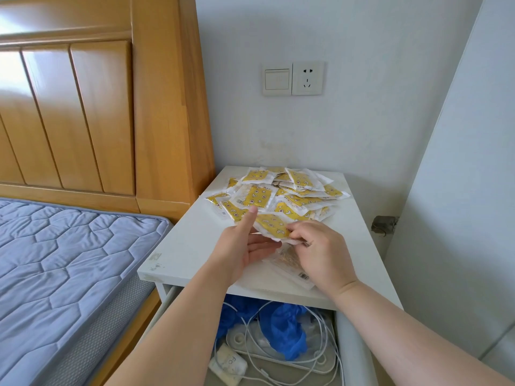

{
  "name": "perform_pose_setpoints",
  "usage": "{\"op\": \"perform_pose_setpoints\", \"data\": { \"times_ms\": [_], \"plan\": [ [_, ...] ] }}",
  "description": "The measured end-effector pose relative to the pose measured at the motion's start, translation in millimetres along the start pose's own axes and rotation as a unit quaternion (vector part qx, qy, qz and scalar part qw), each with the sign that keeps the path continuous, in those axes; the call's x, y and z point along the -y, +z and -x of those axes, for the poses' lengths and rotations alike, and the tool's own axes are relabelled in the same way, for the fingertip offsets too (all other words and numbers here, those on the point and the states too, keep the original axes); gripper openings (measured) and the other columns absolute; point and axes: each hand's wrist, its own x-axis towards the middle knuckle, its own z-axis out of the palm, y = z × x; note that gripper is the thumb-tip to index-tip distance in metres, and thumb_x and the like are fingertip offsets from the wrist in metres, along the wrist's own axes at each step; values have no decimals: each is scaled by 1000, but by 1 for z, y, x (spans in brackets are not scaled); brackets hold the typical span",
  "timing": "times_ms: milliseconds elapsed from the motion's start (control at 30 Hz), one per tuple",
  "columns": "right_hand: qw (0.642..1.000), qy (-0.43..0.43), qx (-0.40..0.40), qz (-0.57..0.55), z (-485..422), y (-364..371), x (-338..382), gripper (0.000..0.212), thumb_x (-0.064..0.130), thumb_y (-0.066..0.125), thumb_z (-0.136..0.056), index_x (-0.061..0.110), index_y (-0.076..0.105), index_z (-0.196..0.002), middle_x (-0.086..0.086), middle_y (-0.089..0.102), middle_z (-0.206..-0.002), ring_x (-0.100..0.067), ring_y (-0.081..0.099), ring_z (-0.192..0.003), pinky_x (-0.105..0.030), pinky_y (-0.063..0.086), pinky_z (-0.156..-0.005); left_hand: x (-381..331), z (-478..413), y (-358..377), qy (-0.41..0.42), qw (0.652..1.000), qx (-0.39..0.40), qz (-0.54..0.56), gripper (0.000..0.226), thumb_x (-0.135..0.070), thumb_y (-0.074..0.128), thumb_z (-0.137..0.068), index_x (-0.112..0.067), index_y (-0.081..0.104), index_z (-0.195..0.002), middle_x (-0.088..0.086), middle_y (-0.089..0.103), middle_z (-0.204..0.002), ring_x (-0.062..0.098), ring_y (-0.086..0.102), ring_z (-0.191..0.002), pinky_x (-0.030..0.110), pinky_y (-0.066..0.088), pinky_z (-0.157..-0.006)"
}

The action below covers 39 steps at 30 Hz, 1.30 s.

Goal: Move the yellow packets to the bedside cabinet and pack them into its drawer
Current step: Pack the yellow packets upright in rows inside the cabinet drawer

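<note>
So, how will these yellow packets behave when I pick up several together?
The yellow packets look thin and flat, so probably light and somewhat floppy. Their glossy wrappers lie slid over each other, so a stack may slip apart. The right hand pinches one edge; the left hand, fingers flat beneath, probably steadies it.

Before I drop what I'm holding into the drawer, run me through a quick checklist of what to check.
1. Drawer open: ok; the drawer is pulled out under the cabinet top.
2. Room inside: not ok; white cables and blue plastic cover its visible floor.
3. Grip: ok; right hand pinches the held packet, left hand supports it from below.
4. Packets all gathered: not ok; a pile of yellow packets lies on top.
5. Drawer depth: cannot tell.
</note>
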Motion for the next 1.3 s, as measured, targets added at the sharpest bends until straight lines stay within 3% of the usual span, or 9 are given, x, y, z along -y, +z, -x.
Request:
{"op": "perform_pose_setpoints", "data": {
  "times_ms": [167, 367, 467, 600, 800, 1000, 1100, 1200, 1300],
  "plan": [
    [996, -74, 45, -2, 0, 3, 1, 14, -4, 58, -66, 4, 68, -71, -7, 73, -91, -22, 68, -88, -23, 50, -82, 5, -7, 6, 15, 988, -131, -82, 12, -18, 72, -83, -7, 67, -87, 13, 72, -90, 28, 70, -84, 39, 57, -81],
    [992, 119, 45, -18, -4, 1, -3, 55, -13, 48, -76, 8, 58, -125, -3, 53, -132, -16, 43, -128, -15, 26, -103, 10, -5, 10, 106, 969, -221, 0, 10, -15, 64, -88, -25, 64, -90, -5, 70, -90, 13, 68, -82, 27, 54, -66],
    [977, 210, 22, -3, -10, 1, -10, 46, -1, 49, -87, 11, 52, -131, -2, 52, -133, -15, 39, -128, -15, 25, -99, 9, -8, 7, 97, 972, -207, 49, 15, -13, 63, -89, -27, 59, -89, -3, 69, -92, 13, 68, -81, 29, 55, -65],
    [953, 283, 110, 12, -32, 6, -31, 45, 16, 54, -92, 10, 45, -135, -6, 44, -141, -21, 34, -134, -31, 28, -108, 6, -9, -5, 51, 966, -143, 209, 22, -6, 58, -93, -19, 61, -111, 4, 70, -98, 20, 69, -82, 32, 56, -63],
    [922, 275, 252, 103, -62, 22, -50, 58, 35, 57, -90, 14, 38, -140, -5, 40, -144, -24, 32, -136, -43, 21, -114, 12, -16, -18, 25, 957, -65, 281, 36, -8, 53, -95, -12, 52, -132, 13, 66, -121, 30, 65, -109, 43, 54, -85],
    [924, 193, 205, 260, -70, 27, -44, 9, 11, 56, -87, 8, 63, -84, -6, 61, -93, -29, 56, -95, -30, 35, -79, 12, -16, -20, 17, 953, -54, 298, 32, -7, 55, -94, -15, 54, -126, 11, 67, -119, 28, 67, -104, 42, 55, -82],
    [922, 148, 203, 294, -70, 30, -45, 21, 1, 50, -84, 8, 69, -83, -6, 64, -92, -27, 54, -98, -32, 35, -89, 11, -15, -17, 10, 953, -61, 297, 33, -6, 55, -94, -15, 54, -126, 11, 67, -119, 28, 67, -104, 41, 56, -77],
    [937, 194, 194, 216, -68, 31, -44, 20, 24, 52, -90, 7, 62, -91, -7, 61, -98, -28, 52, -103, -36, 39, -91, 11, -14, -16, 14, 954, -56, 293, 36, -6, 54, -95, -15, 53, -129, 11, 66, -121, 28, 66, -106, 41, 57, -77],
    [916, 297, 224, 149, -66, 31, -41, 47, 49, 61, -82, 13, 48, -110, -5, 56, -105, -28, 51, -105, -39, 42, -91, 10, -14, -15, 19, 957, -53, 286, 35, -6, 53, -95, -15, 53, -129, 11, 66, -121, 28, 65, -107, 41, 58, -77]
  ]
}}
